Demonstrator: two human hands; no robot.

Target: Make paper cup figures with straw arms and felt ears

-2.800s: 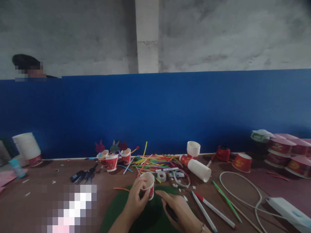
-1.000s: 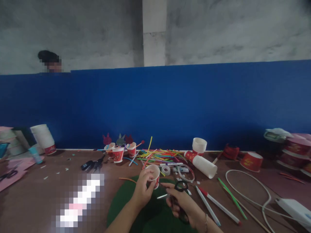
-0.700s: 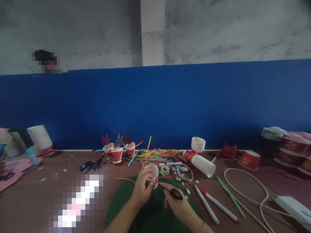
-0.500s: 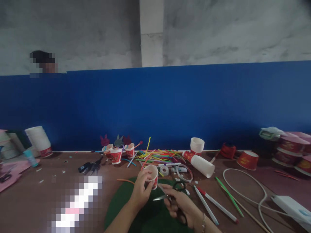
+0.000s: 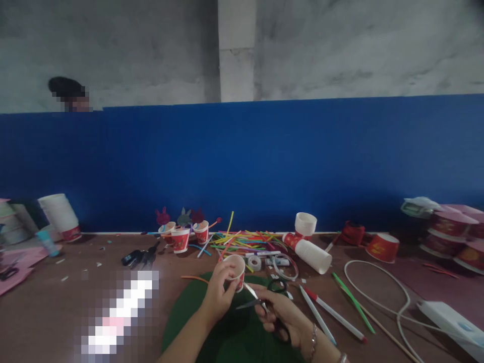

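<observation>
A red and white paper cup (image 5: 239,281) is in my left hand (image 5: 220,290), whose fingers wrap round its side and rim, its mouth tilted up. Black-handled scissors (image 5: 252,304) are in my right hand (image 5: 274,308), just right of the cup. Their blades are spread apart, one tip close to the cup's lower side and the other pointing left below it. Both hands are over a round dark green mat (image 5: 234,333).
Coloured strips (image 5: 245,242) lie in a pile beyond the mat, with a tape roll (image 5: 254,262) nearby. Decorated cups (image 5: 180,240) stand behind on the left. Stacked cups (image 5: 313,256), markers (image 5: 336,316), a white cable (image 5: 378,264) and a power strip (image 5: 454,325) are on the right.
The view has shifted slightly. The scissors have turned a little in my right hand, and the upper blade now shows bright beside the cup. My left hand still grips the cup.
</observation>
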